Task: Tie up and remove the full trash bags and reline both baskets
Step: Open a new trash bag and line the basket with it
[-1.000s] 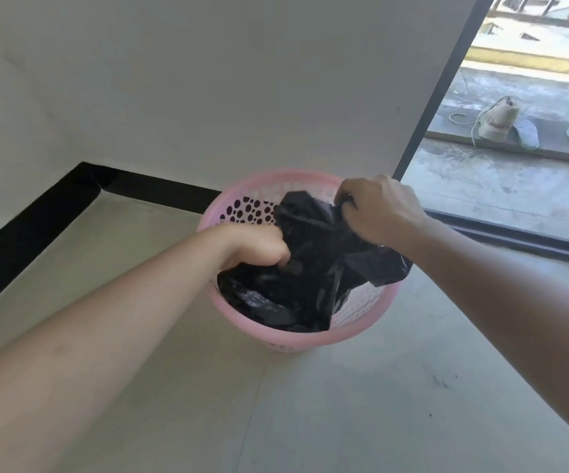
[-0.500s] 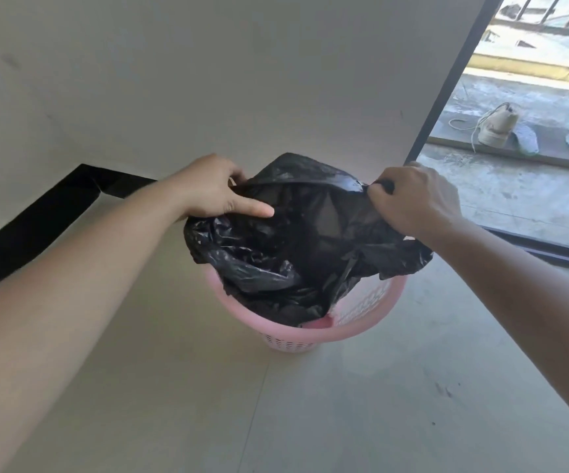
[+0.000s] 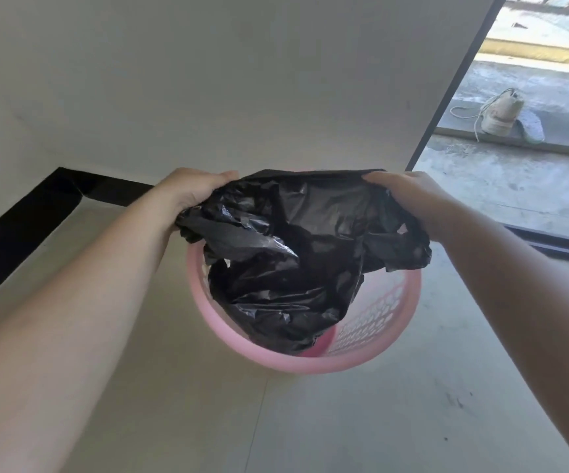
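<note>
A round pink perforated basket (image 3: 380,349) stands on the pale floor near a white wall. A crumpled black trash bag (image 3: 296,261) hangs down into it, its mouth stretched wide above the far rim. My left hand (image 3: 191,189) grips the bag's left edge. My right hand (image 3: 409,196) grips the right edge. Both hands are at the same height, above the basket and apart from it. The bag's lower part lies loosely inside the basket, leaving the right inner wall bare. The basket's far rim is hidden behind the bag.
A black skirting strip (image 3: 20,227) runs along the wall at the left. A dark door track (image 3: 556,247) crosses the floor at the right, by an open doorway. Outside lie a shoe (image 3: 501,112) and two insoles (image 3: 532,126).
Both hands lifted the bag out of the basket's depth and drew its mouth apart, left hand leftwards, right hand rightwards. The view has moved closer to the basket.
</note>
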{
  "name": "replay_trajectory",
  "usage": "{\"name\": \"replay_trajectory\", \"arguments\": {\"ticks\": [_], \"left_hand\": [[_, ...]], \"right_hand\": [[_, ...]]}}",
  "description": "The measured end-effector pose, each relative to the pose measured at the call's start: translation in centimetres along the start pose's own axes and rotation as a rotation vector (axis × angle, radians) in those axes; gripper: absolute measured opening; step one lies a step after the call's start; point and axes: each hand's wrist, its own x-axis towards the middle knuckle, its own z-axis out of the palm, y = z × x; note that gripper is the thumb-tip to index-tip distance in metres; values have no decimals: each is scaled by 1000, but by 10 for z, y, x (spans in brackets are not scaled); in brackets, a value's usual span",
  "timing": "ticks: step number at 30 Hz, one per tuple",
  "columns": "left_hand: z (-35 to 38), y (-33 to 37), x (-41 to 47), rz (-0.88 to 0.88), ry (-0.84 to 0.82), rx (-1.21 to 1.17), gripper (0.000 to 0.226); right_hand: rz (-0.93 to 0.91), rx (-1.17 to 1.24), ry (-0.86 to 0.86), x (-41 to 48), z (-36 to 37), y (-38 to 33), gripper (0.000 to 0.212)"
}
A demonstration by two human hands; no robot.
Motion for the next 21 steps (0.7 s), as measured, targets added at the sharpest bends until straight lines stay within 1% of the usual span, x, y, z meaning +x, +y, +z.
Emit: {"name": "replay_trajectory", "arguments": {"ticks": [2, 3, 4, 5, 6, 7, 8, 10, 12, 13, 16, 17, 19, 21], "left_hand": [[1, -8, 7, -78, -247, -70, 77], [3, -12, 9, -96, -331, -95, 85], [4, -14, 8, -112, -379, -141, 85], [5, -15, 5, -120, -377, -193, 74], [6, -15, 1, -113, -333, -234, 62], [6, -18, 4, -103, -253, -282, 58], [6, -21, 6, -76, -179, -285, 66], [6, -23, 11, -30, -45, -176, 85], [9, -18, 11, -13, 48, -46, 81], [11, -14, 11, -10, 61, -23, 77], [14, -12, 14, -23, 41, -13, 83], [14, -12, 12, -2, 53, -20, 80], [9, -13, 9, 98, 90, -25, 73], [3, -11, 6, 205, 30, -54, 75]], "right_hand": [[106, 58, 9, 4, 5, -1, 33], [133, 67, 3, 6, 7, -2, 31], [146, 67, -9, 9, 9, -2, 29], [153, 66, -23, 11, 10, -2, 28], [159, 73, -41, 12, 11, -3, 28], [168, 86, -66, 13, 10, -3, 29], [173, 95, -95, 14, 10, -2, 29], [174, 87, -144, 15, 7, 1, 24], [176, 69, -173, 15, 5, 4, 23], [179, 63, -167, 14, 5, 5, 25], [193, 78, -145, 9, 5, 7, 28], [187, 81, -144, 9, 6, 8, 30], [134, 47, -87, 6, 6, 8, 33], [37, 63, 5, 9, 6, 9, 34]]}}
